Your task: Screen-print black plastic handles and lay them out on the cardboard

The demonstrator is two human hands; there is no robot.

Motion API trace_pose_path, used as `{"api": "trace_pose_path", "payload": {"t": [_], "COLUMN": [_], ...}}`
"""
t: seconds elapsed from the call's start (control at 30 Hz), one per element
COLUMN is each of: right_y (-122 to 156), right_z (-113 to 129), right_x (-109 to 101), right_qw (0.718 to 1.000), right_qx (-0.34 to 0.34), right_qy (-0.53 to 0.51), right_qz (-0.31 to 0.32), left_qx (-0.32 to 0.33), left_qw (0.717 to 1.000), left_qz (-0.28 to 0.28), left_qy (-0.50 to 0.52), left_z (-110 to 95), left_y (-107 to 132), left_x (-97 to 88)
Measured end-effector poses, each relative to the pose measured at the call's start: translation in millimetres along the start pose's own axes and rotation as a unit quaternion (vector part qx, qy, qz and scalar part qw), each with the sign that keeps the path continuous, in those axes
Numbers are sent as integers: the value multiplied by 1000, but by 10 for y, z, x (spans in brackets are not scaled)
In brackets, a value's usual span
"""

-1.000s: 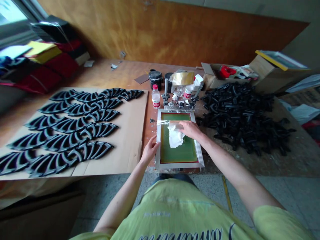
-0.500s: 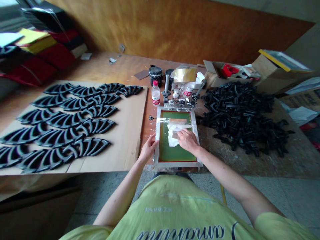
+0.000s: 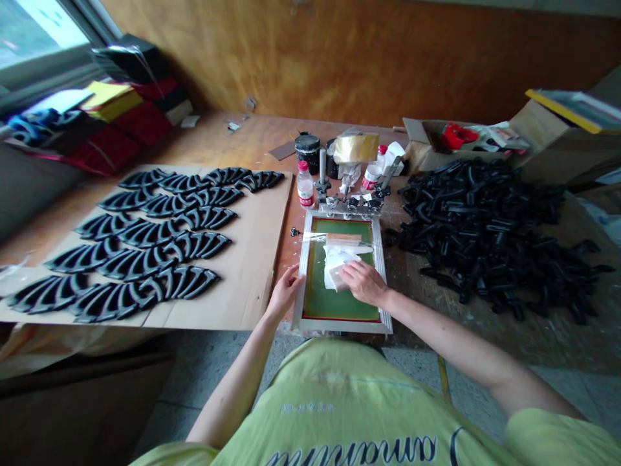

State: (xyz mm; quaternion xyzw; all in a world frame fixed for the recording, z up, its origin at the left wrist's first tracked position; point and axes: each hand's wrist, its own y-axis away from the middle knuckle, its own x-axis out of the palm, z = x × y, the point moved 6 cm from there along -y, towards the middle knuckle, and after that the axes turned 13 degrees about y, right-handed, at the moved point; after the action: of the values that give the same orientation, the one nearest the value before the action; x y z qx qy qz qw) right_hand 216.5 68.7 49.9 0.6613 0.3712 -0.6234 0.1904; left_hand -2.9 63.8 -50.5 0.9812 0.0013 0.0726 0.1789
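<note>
A printing screen with a silver frame (image 3: 383, 259) and green mesh (image 3: 339, 304) lies flat at the table's near edge. My right hand (image 3: 363, 283) presses a crumpled white cloth (image 3: 334, 266) onto the mesh, fingers closed over it. My left hand (image 3: 286, 291) grips the frame's left rail, fingers curled on the edge. A strip of clear tape crosses the upper part of the mesh. The far end of the frame sits in a metal clamp (image 3: 349, 202).
Several black curved plastic pieces (image 3: 145, 246) lie in rows on a cardboard sheet (image 3: 252, 259) to the left. A heap of black parts (image 3: 485, 220) fills the right. Behind the screen stand a small bottle (image 3: 305, 184), ink tubs (image 3: 307, 145) and cardboard boxes (image 3: 427, 152).
My right hand has slid the white cloth down the mesh toward me. My left hand has stayed on the frame's left edge. The camera has shifted slightly.
</note>
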Motion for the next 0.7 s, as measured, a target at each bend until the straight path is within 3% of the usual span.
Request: {"api": "trace_pose_path", "payload": {"t": [0.13, 0.23, 0.33, 0.43, 0.53, 0.63, 0.7], "right_y": [126, -84, -398, -450, -71, 422, 573], "right_z": [105, -107, -482, -1006, -1594, -1812, -1597], "right_x": [13, -84, -271, -516, -649, -398, -57], "right_qw": [999, 997, 985, 961, 908, 862, 874], "right_qx": [-30, 47, 156, 259, 386, 475, 457], "right_qy": [-38, -67, -72, -80, -108, -139, -161], "right_qz": [-7, -8, -21, -53, -121, -106, -33], "left_qx": [-1, -4, -1, 31, 107, 215, 265], "left_qw": [1000, 1000, 999, 997, 989, 967, 952], "left_qz": [2, 2, 5, -11, -44, -44, -29], "left_qy": [4, 11, 32, 68, 87, 131, 149], "left_z": [-7, -80, -279, -631, -1098, -1600, -1896], "left_y": [3, 46, 154, 274, 283, 141, 7], "left_x": [4, 13, 38, 68, 130, 262, 370]}}
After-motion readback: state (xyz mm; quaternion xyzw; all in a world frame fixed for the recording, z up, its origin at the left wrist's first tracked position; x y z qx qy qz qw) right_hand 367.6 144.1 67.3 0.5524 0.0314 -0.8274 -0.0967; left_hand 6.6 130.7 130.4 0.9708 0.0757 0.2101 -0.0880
